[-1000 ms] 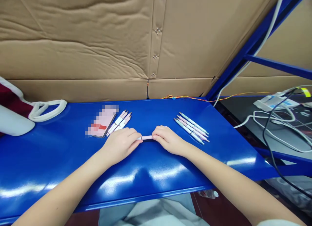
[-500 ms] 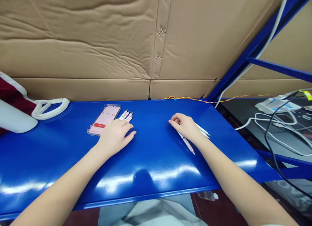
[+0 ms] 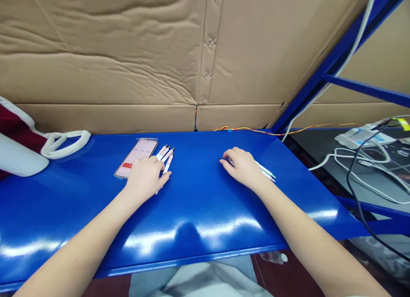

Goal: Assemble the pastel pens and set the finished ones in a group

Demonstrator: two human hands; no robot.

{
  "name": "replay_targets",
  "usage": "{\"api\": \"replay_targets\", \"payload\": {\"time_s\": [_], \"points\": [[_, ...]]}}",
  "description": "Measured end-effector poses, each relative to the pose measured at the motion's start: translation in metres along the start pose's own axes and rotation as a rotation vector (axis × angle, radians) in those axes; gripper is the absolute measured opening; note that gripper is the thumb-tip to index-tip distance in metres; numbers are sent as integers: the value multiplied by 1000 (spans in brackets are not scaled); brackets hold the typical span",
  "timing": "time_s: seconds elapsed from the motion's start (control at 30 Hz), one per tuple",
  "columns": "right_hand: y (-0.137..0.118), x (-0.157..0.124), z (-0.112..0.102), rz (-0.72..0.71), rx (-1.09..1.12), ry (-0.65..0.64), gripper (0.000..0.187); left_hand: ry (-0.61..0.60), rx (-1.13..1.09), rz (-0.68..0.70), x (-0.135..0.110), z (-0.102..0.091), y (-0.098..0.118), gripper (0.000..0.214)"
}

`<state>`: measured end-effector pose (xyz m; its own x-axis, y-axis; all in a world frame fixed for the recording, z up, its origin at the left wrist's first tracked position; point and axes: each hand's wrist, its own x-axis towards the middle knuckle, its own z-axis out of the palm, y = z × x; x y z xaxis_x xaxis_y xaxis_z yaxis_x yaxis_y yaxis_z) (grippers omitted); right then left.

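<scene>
On the blue tabletop [image 3: 192,190], several slim white pens [image 3: 168,161] with dark tips lie beside a phone [image 3: 141,151] showing a timer. My left hand [image 3: 144,175] covers their lower parts and the phone's lower corner. Its fingers bend over the pens, and the thumb rests across the rightmost one, whose other end pokes out below. To the right, my right hand [image 3: 240,165] is curled near the surface, with a small bit of a pen showing between thumb and forefinger. More white pens [image 3: 266,172] lie behind its wrist, partly hidden.
A cardboard wall [image 3: 128,75] stands along the back edge, with thin coloured wires [image 3: 243,129] at its foot. At left are a white strap loop [image 3: 67,144] and a pale cylinder [image 3: 22,154]. White and black cables [image 3: 352,160] tangle beyond the blue frame at right.
My left hand has shifted slightly left and its thumb has drawn in onto a pen. The pen that stuck out below my right hand no longer shows there; that hand has turned slightly.
</scene>
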<state>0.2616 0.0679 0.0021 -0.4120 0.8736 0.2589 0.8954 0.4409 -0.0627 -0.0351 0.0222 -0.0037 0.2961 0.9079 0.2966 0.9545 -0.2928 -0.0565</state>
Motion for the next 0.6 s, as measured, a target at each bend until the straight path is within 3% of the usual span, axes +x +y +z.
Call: {"api": "replay_targets", "payload": {"time_s": [0.3, 0.6], "points": [[-28, -9, 3, -212, 318, -71, 23, -40, -169, 170, -9, -9, 31, 16], [-46, -13, 6, -375, 480, -198, 22, 23, -178, 296, -10, -12, 32, 19]]}}
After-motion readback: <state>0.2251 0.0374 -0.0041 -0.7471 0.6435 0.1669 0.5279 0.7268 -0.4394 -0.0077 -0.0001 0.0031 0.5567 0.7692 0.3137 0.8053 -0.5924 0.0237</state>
